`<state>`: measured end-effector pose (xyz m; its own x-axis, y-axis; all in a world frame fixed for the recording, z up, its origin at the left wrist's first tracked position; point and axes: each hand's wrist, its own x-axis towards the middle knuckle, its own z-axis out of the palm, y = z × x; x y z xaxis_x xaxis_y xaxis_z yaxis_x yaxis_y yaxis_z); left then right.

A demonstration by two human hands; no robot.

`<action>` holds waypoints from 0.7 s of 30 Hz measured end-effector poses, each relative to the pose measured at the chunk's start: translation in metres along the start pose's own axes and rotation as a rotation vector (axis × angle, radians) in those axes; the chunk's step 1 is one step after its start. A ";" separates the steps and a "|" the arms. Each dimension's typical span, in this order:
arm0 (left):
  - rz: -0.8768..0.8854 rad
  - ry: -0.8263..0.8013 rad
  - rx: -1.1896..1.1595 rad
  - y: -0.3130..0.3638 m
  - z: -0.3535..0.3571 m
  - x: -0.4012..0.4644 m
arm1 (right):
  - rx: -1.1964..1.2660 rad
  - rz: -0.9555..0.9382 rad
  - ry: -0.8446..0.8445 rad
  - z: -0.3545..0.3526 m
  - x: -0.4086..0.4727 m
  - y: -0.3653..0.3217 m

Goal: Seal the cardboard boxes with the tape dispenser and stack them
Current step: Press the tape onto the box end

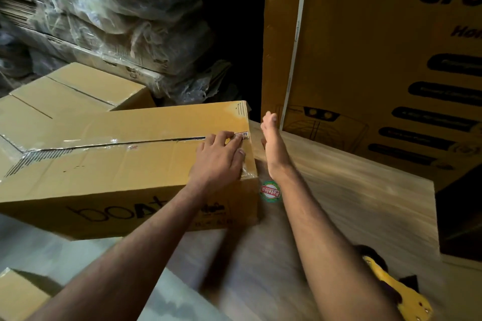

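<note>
From the head camera, a long cardboard box lies across the left and middle of the view, its near side printed with dark lettering, and its right end resting on a pale wooden tabletop. Clear tape runs along the centre seam of the top flaps from the left end toward the right. The left hand lies palm down on the top of the box at its right end, fingers spread and only slightly bent, fingertips pressing on the seam beside a small red and white label. It grasps nothing; it presses flat. The right hand stands edge-on just past the right end of the box, fingers straight and together, released and holding nothing; whether it touches the end wall of the box I cannot tell.

A round green and red sticker sits on the tabletop close to the near right corner of the box, between the box and the right forearm. At the lower right edge, on the table, lies a yellow and black tape dispenser, partly cut off by the frame and well apart from both hands.

Behind the long box a second closed cardboard box lies on the left. Farther back are bundles of flat cardboard wrapped in clear plastic. A tall printed carton stands upright at the right rear. Another cardboard corner shows at the bottom left
</note>
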<state>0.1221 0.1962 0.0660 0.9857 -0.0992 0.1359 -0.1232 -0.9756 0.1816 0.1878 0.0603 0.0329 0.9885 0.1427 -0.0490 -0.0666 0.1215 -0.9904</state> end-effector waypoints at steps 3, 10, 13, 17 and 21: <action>0.002 -0.005 0.003 -0.001 -0.001 -0.002 | -0.058 -0.031 -0.054 0.017 -0.028 0.016; 0.044 -0.003 -0.015 -0.002 -0.005 -0.007 | -0.013 -0.028 0.072 0.003 -0.042 0.018; 0.138 -0.033 0.037 -0.003 -0.007 -0.015 | 0.058 -0.045 -0.056 0.021 -0.055 0.015; 0.232 -0.117 0.251 -0.008 -0.011 -0.027 | 0.068 0.023 -0.069 0.022 -0.063 0.010; 0.250 -0.110 0.262 -0.007 -0.012 -0.037 | 0.038 -0.017 -0.012 0.032 -0.087 0.016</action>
<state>0.0856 0.2092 0.0714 0.9373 -0.3467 0.0363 -0.3417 -0.9343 -0.1015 0.0961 0.0808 0.0253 0.9879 0.1523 -0.0300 -0.0548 0.1614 -0.9854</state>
